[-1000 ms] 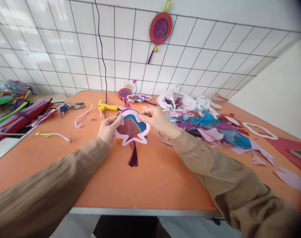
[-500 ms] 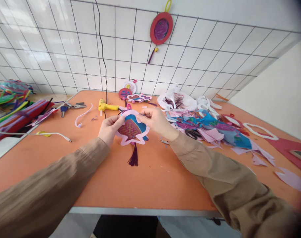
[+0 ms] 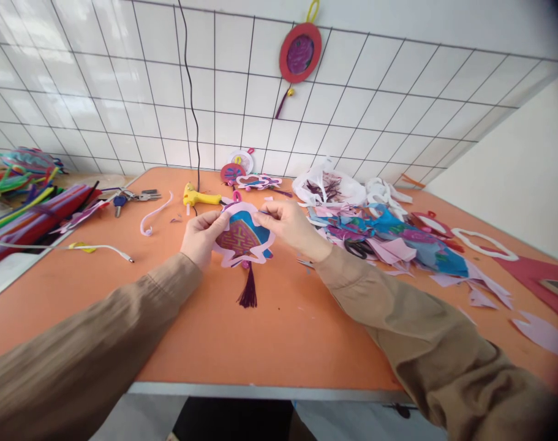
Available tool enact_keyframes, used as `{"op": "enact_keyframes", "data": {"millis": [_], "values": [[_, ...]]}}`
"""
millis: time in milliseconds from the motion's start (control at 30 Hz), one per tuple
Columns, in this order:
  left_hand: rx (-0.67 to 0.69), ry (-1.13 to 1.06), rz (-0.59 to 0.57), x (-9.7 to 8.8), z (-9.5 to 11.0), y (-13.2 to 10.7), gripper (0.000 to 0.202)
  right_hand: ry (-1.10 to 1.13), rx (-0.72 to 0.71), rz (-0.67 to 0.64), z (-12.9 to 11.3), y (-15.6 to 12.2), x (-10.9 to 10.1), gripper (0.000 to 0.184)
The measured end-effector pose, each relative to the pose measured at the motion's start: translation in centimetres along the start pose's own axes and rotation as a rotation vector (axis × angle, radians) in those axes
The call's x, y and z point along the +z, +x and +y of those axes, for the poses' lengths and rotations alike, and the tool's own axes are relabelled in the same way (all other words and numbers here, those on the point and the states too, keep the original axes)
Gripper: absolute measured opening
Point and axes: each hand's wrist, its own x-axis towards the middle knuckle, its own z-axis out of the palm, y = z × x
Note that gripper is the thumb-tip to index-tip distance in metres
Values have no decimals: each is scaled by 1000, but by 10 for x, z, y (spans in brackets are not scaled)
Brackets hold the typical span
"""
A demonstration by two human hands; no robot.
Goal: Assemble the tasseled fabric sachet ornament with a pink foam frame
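Between my hands, over the middle of the table, is a hanging ornament (image 3: 239, 236) with a pink scalloped frame around blue and reddish patterned cloth. A pink loop (image 3: 236, 196) shows at its top, and a dark purple tassel (image 3: 248, 288) hangs from its bottom. My left hand (image 3: 204, 236) pinches the frame's upper left edge. At the upper right edge, my right hand (image 3: 290, 225) pinches the frame between thumb and fingers. Some blue cloth sticks out past the frame on the right. The back of the ornament is hidden.
Behind my hands lies a yellow glue gun (image 3: 200, 196). Finished ornaments (image 3: 235, 173) rest by the tiled wall. Cloth and paper scraps (image 3: 398, 236), black-handled scissors (image 3: 359, 248) and a plastic bag (image 3: 329, 184) spread rightward. Keys (image 3: 138, 197), a white cable (image 3: 108, 248) and pipe cleaners (image 3: 40, 211) are left.
The ornament has shifted slightly left and tilted a little in my hands. Both hands keep their pinch on it; the things around have stayed put.
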Motion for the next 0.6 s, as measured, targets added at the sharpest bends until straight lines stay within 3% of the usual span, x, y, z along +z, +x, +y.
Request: {"op": "enact_keyframes", "data": {"millis": [200, 333, 467, 600], "values": [[-6, -13, -11, 2, 1, -1, 42, 70, -8, -2, -4, -2, 1, 27], [-95, -123, 9, 1, -2, 1, 40, 51, -21, 44, -4, -1, 0, 27], [-197, -195, 29, 0, -3, 2, 30, 35, -52, 91, -2, 0, 0, 33], [-208, -259, 64, -1, -5, 5, 22, 94, -38, 77, 2, 0, 1, 33]]}}
